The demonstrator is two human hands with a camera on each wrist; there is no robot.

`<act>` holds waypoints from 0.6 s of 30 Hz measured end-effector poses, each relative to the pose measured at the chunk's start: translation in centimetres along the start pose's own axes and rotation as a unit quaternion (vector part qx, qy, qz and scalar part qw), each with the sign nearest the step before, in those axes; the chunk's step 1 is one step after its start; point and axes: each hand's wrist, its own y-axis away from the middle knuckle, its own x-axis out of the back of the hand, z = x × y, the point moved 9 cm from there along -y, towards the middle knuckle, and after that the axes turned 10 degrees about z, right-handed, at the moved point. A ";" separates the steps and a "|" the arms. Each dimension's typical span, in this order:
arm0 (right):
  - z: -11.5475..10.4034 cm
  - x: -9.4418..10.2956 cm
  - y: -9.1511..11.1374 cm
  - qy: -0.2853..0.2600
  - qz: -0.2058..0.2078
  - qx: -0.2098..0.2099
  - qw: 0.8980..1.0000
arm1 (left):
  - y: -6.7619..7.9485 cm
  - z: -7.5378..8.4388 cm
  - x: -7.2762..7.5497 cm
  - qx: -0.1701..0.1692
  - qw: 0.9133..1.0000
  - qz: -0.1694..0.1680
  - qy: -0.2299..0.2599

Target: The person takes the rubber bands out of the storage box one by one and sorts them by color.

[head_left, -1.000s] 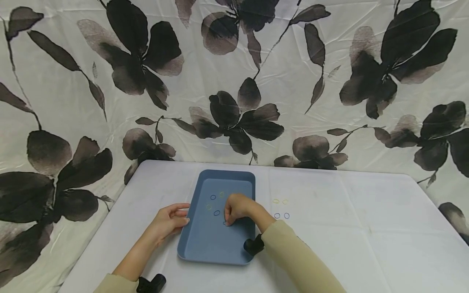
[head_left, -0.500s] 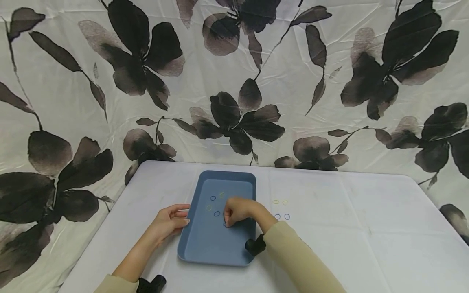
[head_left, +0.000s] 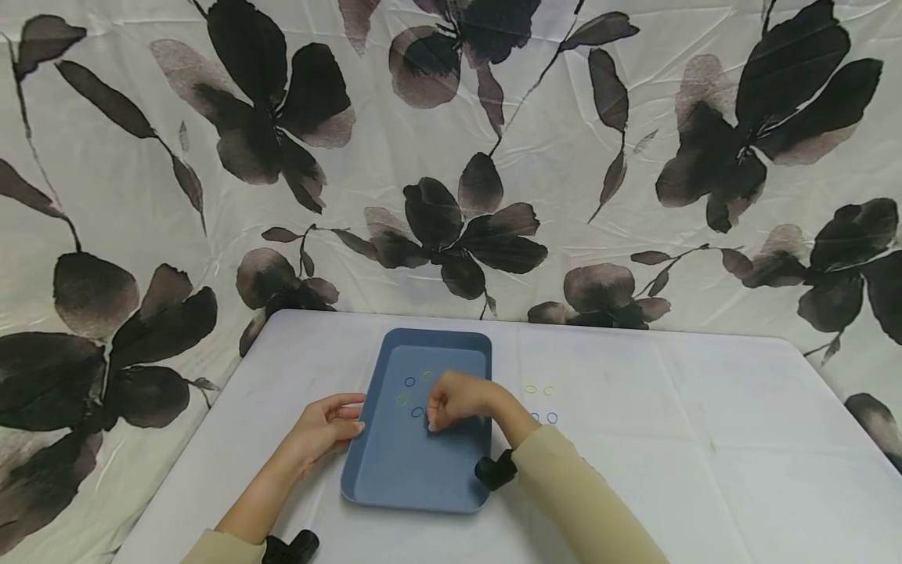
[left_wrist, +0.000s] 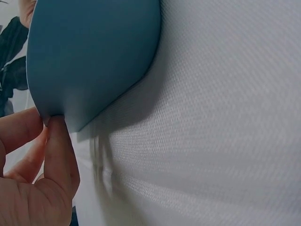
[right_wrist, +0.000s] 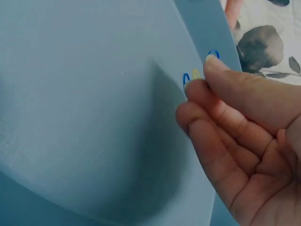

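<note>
Left hand (head_left: 326, 427) fingers grip the blue tray (head_left: 409, 470) left rim. Right hand (head_left: 454, 400) hovers inside, fingers curled; contents cannot be determined.

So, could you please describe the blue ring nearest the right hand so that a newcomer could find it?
Find the blue tray on the white table. Four small rings lie in its far half. The one meant is the blue ring just left of the right hand, nearer the person than the other blue one.
</note>
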 end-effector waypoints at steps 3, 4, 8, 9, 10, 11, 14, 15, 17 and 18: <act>0.1 0.3 0.1 -0.037 0.006 -0.010 0.999 | 0.0 0.0 -0.1 0.000 1.000 -0.001 0.000; 0.1 0.3 0.1 -0.045 0.009 -0.013 0.999 | 0.0 0.0 -0.1 0.001 1.000 0.000 0.000; 0.4 0.6 0.1 -0.065 0.020 -0.026 0.997 | 0.0 0.0 0.0 0.002 1.000 -0.001 0.000; 0.5 0.7 0.1 -0.072 0.021 -0.029 0.997 | 0.0 0.0 0.0 0.003 1.000 0.000 0.000; 0.6 0.7 0.2 -0.078 0.021 -0.034 0.996 | 0.0 0.0 0.0 0.004 1.000 0.000 0.000; 0.7 0.7 0.2 -0.087 0.021 -0.040 0.995 | 0.1 0.0 -0.1 0.004 1.000 0.000 -0.001; 1.0 0.7 0.4 -0.112 0.024 -0.053 0.992 | 0.1 0.0 -0.1 0.006 1.000 0.000 -0.001; 1.1 0.8 0.5 -0.119 0.027 -0.056 0.991 | 0.1 0.0 -0.1 0.006 1.000 -0.001 -0.001; 1.4 1.0 0.7 -0.127 0.035 -0.061 0.989 | 0.1 0.1 -0.1 0.005 1.000 -0.003 -0.001; 1.5 1.0 0.8 -0.129 0.040 -0.063 0.989 | 0.0 0.1 -0.1 0.005 1.000 -0.003 -0.001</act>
